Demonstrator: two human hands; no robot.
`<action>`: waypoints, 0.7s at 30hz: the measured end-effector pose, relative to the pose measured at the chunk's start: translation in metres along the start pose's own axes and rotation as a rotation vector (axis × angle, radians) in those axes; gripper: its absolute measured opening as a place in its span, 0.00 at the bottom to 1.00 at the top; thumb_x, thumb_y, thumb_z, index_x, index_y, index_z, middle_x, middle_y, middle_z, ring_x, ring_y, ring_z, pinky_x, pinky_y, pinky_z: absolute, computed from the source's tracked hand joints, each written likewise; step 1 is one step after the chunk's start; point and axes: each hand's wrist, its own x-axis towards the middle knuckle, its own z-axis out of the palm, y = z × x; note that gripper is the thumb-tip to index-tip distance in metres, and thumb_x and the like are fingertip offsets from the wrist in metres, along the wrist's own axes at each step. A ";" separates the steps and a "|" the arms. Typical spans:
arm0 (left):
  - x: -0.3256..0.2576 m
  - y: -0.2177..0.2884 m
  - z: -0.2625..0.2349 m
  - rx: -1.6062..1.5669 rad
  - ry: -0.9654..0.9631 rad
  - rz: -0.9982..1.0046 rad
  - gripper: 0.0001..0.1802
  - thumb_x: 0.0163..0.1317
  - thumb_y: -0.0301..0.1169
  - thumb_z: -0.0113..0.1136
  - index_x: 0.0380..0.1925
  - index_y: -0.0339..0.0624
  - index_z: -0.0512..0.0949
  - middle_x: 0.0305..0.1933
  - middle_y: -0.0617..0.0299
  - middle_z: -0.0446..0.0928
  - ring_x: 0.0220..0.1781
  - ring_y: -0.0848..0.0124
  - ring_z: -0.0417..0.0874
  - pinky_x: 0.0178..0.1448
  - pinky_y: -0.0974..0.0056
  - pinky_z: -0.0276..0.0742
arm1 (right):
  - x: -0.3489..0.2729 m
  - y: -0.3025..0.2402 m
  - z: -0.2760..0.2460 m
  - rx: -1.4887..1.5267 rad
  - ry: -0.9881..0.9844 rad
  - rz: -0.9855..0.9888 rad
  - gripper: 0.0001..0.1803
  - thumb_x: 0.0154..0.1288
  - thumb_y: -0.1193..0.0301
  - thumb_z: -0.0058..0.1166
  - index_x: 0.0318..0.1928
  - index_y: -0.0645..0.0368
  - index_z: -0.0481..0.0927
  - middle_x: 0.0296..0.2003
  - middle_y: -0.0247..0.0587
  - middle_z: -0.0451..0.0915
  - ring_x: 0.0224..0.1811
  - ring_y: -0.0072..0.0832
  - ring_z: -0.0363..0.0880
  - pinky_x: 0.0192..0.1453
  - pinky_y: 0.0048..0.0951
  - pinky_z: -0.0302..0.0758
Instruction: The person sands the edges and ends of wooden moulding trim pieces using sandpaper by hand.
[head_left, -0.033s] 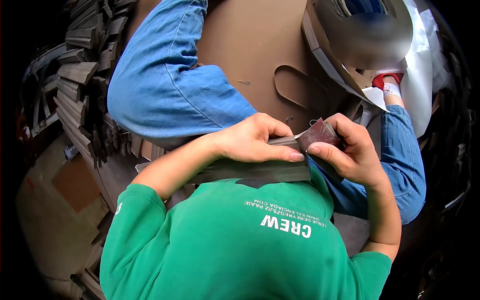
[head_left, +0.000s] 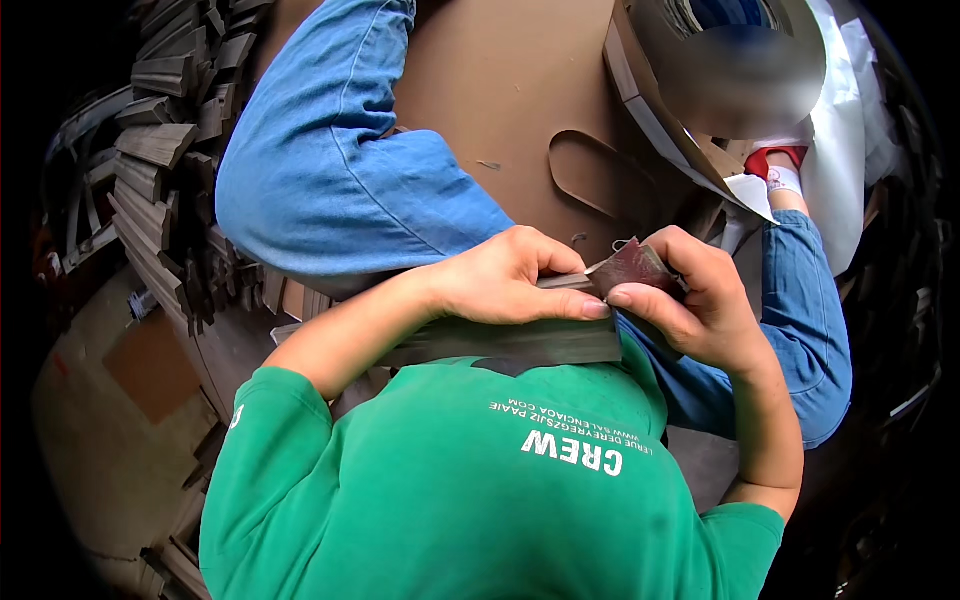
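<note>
Across my lap lies a grey wood-grained moulding strip, its cut end toward the right. My left hand is closed around it near that end, thumb along the near side. Pinched between the thumb and fingers of my right hand is a curled dark red piece of sandpaper. The sandpaper sits at the end of the strip, close to my left thumb tip. Where its underside meets the wood is hidden. My bent legs in blue jeans are beyond and beside the strip.
Many grey moulding strips are stacked at the left. Ahead is a brown cardboard sheet with an oval handle cutout. At the upper right stand an open carton and white plastic sheeting. My red-and-white shoe is nearby.
My right hand and the sandpaper have shifted very slightly to the left along the strip's end. My left hand and the strip stay in place.
</note>
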 end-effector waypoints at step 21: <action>-0.001 -0.005 0.003 0.005 0.024 -0.058 0.13 0.62 0.36 0.66 0.36 0.35 0.83 0.26 0.69 0.79 0.33 0.84 0.73 0.36 0.72 0.71 | 0.002 0.012 0.002 0.225 0.009 0.115 0.11 0.60 0.70 0.66 0.32 0.61 0.76 0.24 0.29 0.74 0.27 0.13 0.68 0.30 0.18 0.66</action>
